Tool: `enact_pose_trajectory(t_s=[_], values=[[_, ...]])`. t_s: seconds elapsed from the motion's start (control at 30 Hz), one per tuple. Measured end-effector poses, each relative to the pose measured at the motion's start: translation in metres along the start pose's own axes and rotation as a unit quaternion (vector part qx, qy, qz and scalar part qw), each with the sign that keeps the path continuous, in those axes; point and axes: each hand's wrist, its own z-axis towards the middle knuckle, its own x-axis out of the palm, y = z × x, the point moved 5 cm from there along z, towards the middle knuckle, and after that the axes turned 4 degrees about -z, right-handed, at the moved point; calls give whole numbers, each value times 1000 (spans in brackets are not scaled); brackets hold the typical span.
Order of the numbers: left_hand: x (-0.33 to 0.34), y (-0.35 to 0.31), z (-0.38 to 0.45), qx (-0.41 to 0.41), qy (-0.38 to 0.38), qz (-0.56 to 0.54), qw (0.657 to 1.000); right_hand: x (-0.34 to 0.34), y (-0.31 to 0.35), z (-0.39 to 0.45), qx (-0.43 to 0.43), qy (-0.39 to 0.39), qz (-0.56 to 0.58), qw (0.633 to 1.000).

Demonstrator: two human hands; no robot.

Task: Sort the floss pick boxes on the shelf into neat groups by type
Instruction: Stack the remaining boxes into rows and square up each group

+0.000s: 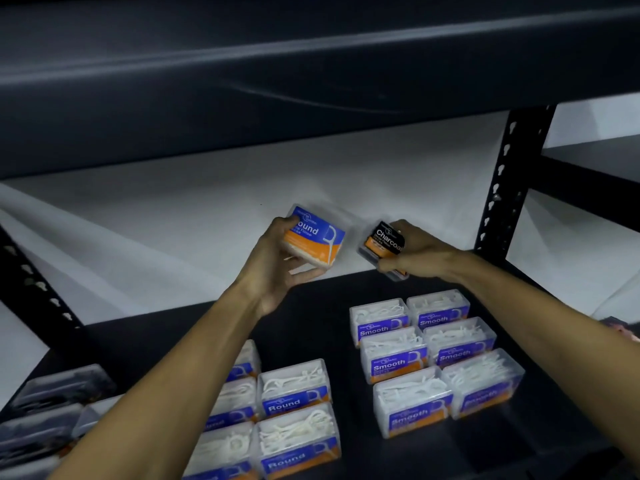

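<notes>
1. The left hand (277, 268) holds a Round box (316, 236) off the shelf (311, 327), fingers pinching it from below and at its left end; the box is tilted, so a loose hold could let it drop onto the Round group (292, 415) underneath and knock that group askew
2. The right hand (417, 252) has its fingers clamped on a Charcoal box (387, 244), also held up at the far side; the two raised boxes sit near each other and might clash if both hands swing inward together
3. The dark boxes (52, 410) at near left look like the Charcoal type, so carrying that box there likely means crossing over the left arm and the Round group
4. The Smooth group (433, 355) sits in tidy rows at right
5. Bare shelf lies open between the groups and at the far side; the upright post (498, 188) and the shelf's right edge bound the right side
</notes>
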Motion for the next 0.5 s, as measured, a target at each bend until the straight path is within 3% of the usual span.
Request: enact_pose_trajectory(t_s=[0.13,0.27,0.5], values=[[-20,-12,-13,28,-56,72,995,11,23,-11,-44,38,18,998],[-39,-26,-30,33,-58,45,997,24,40,-16,-73,65,0,995],[-79,-49,-70,21,-13,53,998,50,67,-15,-92,36,-55,994]])
